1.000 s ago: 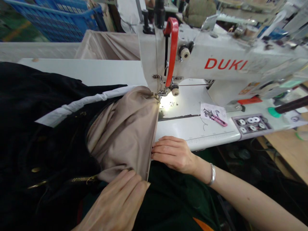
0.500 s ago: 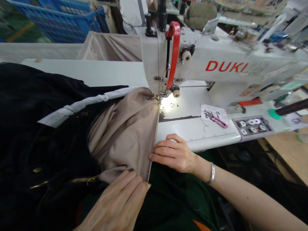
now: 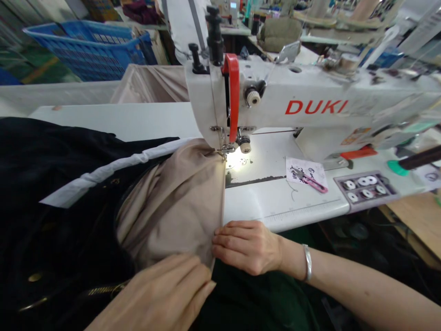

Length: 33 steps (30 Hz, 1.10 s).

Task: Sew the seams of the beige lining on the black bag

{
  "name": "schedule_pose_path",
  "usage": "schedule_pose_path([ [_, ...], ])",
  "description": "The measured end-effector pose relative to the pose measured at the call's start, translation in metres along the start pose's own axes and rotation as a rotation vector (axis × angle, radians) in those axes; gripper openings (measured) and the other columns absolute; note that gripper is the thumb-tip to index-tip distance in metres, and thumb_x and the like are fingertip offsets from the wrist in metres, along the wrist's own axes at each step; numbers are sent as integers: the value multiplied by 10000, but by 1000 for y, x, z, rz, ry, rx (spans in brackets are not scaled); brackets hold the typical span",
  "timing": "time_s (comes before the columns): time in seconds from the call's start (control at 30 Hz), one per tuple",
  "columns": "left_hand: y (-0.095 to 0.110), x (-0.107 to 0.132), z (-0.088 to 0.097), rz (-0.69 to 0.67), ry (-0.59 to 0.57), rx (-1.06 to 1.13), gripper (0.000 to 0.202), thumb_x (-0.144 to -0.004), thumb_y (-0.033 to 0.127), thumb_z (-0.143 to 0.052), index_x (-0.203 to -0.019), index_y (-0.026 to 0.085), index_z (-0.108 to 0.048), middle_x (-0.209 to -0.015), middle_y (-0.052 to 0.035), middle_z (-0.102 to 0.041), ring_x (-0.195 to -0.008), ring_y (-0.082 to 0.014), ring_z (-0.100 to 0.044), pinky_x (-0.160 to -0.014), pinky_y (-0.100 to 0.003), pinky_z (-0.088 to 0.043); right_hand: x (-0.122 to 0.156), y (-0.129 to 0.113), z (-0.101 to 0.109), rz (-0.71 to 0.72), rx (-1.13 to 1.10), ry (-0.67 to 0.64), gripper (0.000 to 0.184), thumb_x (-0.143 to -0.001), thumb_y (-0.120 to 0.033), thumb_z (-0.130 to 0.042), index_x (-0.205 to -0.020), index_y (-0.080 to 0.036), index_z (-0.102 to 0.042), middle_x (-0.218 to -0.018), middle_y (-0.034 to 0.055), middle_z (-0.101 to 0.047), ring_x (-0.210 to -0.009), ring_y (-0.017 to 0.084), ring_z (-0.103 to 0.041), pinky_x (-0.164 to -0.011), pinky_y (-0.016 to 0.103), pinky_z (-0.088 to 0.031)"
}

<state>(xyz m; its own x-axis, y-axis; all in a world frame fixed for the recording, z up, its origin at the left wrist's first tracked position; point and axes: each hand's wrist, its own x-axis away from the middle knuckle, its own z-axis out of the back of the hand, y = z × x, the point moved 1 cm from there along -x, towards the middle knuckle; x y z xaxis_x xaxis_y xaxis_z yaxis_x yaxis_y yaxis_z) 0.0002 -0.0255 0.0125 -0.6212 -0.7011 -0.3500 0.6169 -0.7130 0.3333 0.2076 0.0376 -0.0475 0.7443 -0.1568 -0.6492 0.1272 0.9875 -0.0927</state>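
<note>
1. Head view: red letters on the white sewing machine [image 3: 268, 112] read "DUKI"; an orange label farther right is too blurred to read.
2. Handwriting on the paper slip [image 3: 315, 164], partly under pink-handled snips [image 3: 316, 185], is mostly illegible.
3. A printed ruler scale [image 3: 292, 211] runs along the table's front edge.
4. The beige lining [image 3: 186, 207] of a black garment [image 3: 69, 161] reaches the needle area.
5. The right hand [image 3: 250, 247] pinches its edge; the left hand [image 3: 158, 289] grips it lower down.
</note>
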Motion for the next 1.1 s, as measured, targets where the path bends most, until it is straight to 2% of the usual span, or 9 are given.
schedule_pose_path([
  [0.07, -22, -29, 6, 145, -197, 68, 275, -997, 205, -412, -897, 199, -668, -791, 2, -672, -648, -108, -563, -630, -270, -387, 1, 0, -2, 10, 6, 7, 278, -1025, -150, -468, -976, -75, -732, -983, 86, -771, -956, 190, -731, -868, 288, -594],
  [0.17, -61, -75, 1, 465, -433, 161, 280, -955, 362, -494, -834, 193, -682, -729, 8, -660, -649, -112, -555, -627, -267, -371, -1, 1, -3, 8, 23, 51, 249, -1001, -136, -496, -931, -90, -730, -933, 77, -763, -889, 181, -727, -825, 283, -592],
  [0.27, -90, -108, -15, 603, -537, 201, 242, -865, 364, -569, -790, 179, -706, -705, 4, -689, -636, -112, -598, -606, -242, -386, -3, 0, -5, 1, 41, 77, 236, -991, -144, -509, -883, -116, -717, -899, 69, -750, -818, 157, -709, -805, 270, -582],
  [0.33, -99, -117, -24, 652, -586, 211, 230, -816, 353, -595, -792, 166, -727, -681, -4, -702, -627, -121, -625, -589, -227, -402, -2, -1, -8, 14, 55, 45, 219, -993, -171, -522, -874, -134, -702, -892, 70, -736, -794, 141, -694, -804, 266, -572],
  [0.43, -100, -118, -29, 711, -651, 210, 263, -794, 375, -591, -795, 156, -737, -625, 4, -693, -608, -127, -636, -560, -209, -399, 1, -1, -14, 28, 62, 7, 177, -987, -201, -556, -873, -151, -681, -893, 72, -716, -786, 131, -685, -808, 267, -561],
  [0.6, -94, -119, -27, 771, -710, 189, 255, -773, 356, -560, -742, 169, -731, -577, 24, -675, -604, -125, -644, -562, -190, -400, 0, 0, -15, 16, 25, 69, 195, -965, -190, -564, -820, -150, -688, -829, 57, -702, -736, 142, -677, -774, 274, -561],
  [0.77, -100, -122, -31, 861, -759, 215, 258, -718, 383, -594, -714, 155, -713, -605, -24, -690, -573, -148, -645, -506, -200, -415, -3, 1, -11, -19, -17, 97, 202, -952, -172, -581, -796, -139, -705, -775, 37, -697, -701, 151, -667, -717, 273, -559],
  [0.9, -102, -122, -32, 923, -770, 265, 304, -707, 446, -594, -723, 161, -699, -647, -35, -690, -525, -134, -598, -467, -205, -397, 1, 0, -12, -61, -56, 83, 197, -970, -180, -584, -823, -142, -710, -822, 33, -712, -750, 151, -675, -720, 266, -559],
  [1.1, -97, -125, -30, 975, -771, 322, 311, -681, 461, -597, -695, 157, -661, -631, -31, -639, -516, -117, -540, -441, -196, -327, 4, 0, -13, -50, -68, 61, 195, -989, -182, -573, -855, -137, -707, -895, 47, -731, -847, 157, -690, -775, 260, -562],
])
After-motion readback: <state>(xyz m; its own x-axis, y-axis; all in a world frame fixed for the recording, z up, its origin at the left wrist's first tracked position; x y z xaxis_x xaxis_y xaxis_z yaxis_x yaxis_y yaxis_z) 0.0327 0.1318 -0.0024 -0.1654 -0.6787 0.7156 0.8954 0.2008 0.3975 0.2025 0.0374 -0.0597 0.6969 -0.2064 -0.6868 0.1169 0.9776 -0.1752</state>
